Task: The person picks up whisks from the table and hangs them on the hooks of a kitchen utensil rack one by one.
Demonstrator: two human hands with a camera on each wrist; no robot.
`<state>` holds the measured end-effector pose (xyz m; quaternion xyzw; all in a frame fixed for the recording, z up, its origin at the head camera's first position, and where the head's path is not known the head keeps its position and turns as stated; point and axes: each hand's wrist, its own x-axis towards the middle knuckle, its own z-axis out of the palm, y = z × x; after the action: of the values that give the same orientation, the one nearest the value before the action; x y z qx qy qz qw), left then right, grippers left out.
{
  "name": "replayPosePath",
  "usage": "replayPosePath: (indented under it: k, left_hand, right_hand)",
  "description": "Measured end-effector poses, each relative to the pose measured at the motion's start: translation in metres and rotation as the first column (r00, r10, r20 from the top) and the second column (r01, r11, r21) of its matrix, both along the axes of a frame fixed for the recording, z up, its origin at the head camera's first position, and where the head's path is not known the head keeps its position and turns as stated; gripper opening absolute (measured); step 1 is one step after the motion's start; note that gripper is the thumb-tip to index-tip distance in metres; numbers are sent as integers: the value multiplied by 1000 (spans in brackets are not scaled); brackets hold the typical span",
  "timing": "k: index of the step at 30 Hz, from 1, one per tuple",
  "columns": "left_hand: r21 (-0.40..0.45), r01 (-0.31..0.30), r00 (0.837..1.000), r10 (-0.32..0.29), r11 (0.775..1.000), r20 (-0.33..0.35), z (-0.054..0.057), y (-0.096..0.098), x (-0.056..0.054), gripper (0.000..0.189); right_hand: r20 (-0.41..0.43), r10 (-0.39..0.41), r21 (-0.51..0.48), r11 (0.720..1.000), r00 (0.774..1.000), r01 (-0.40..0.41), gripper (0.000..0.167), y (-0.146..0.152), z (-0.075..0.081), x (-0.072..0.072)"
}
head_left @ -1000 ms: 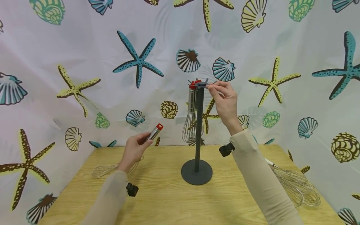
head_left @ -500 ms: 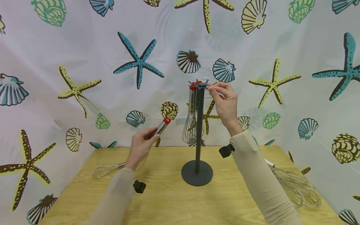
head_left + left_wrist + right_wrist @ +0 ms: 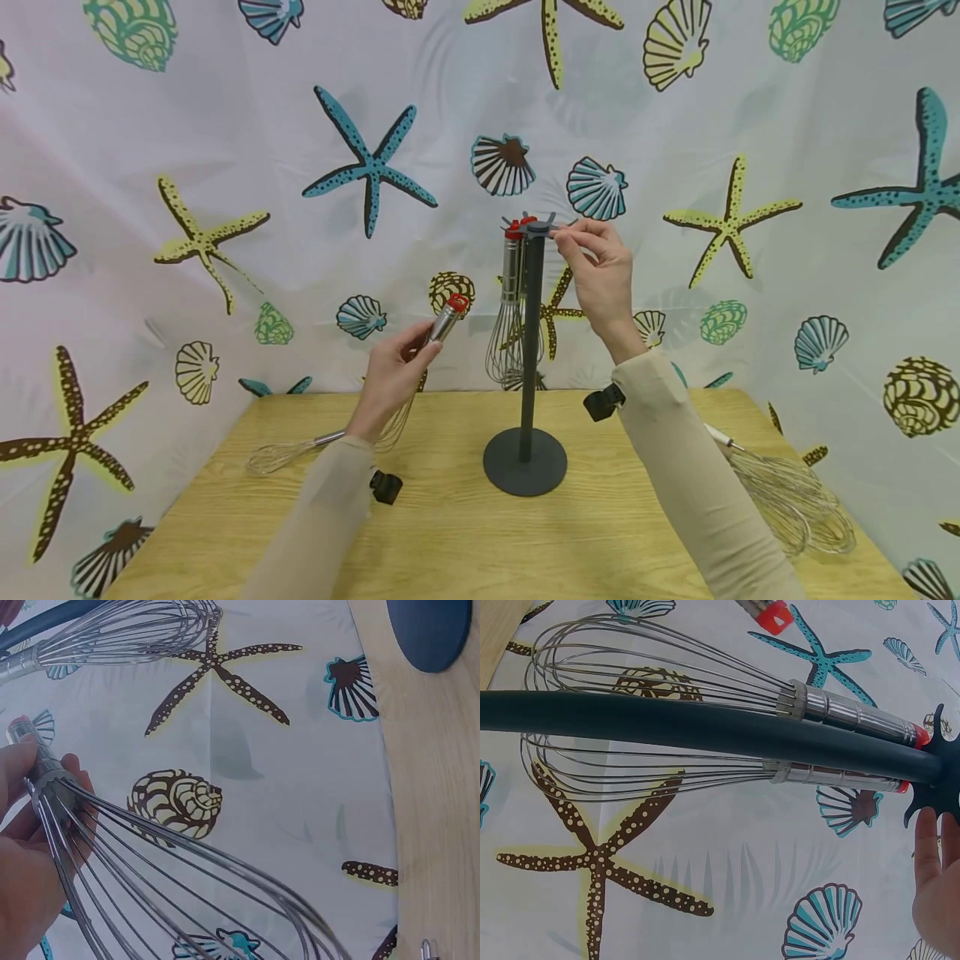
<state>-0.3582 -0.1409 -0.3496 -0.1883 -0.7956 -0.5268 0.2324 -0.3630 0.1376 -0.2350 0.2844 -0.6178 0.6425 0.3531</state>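
Whisk (image 3: 446, 322) in left hand (image 3: 392, 372), apparently pinched

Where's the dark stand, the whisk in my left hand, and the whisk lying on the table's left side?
Dark stand (image 3: 530, 350): head view, middle of its post.
Held whisk (image 3: 445, 324): head view, its metal handle.
Lying whisk (image 3: 302, 447): head view, wires near its handle.

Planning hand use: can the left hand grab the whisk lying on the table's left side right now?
Probably not: the left hand grips a red-tipped whisk and would likely need freeing first. The lying whisk is at least partly uncovered.
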Motion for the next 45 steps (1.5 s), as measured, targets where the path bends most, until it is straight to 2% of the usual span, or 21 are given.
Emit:
replayPosePath:
  k: [13,20,28,34,35,42,45]
  left_hand:
    - [68,6,992,3,998,-129,18,17,0,45]
    - [79,-6,989,18,997,-149,32,23,5,45]
    - [146,37,968,1,989,-252,42,34,7,39]
    - [167,43,960,6,985,-281,49,45,9,37]
    - [168,36,960,13,985,-281,51,47,10,36]
    - [162,-1,962,45,987,-269,74,60,36,33]
    - [155,5,964,36,988,-264,78,63,38,33]
  right_hand:
    - [-5,-3,0,1000,1000,3,25,0,0,0]
    - [-6,-4,-2,1000,1000,4,24,-2,1,1]
    - [9,3,-11,1000,1000,-3,25,-3,1,3]
    - [-11,8,-25,1000,1000,-8,25,-3,1,3]
    - [-13,10,-27,1000,1000,-11,26,-3,1,3]
    - [-10,18,-27,999,1000,-19,26,-5,0,3]
    - [-11,22,-29,999,1000,-22,26,-5,0,3]
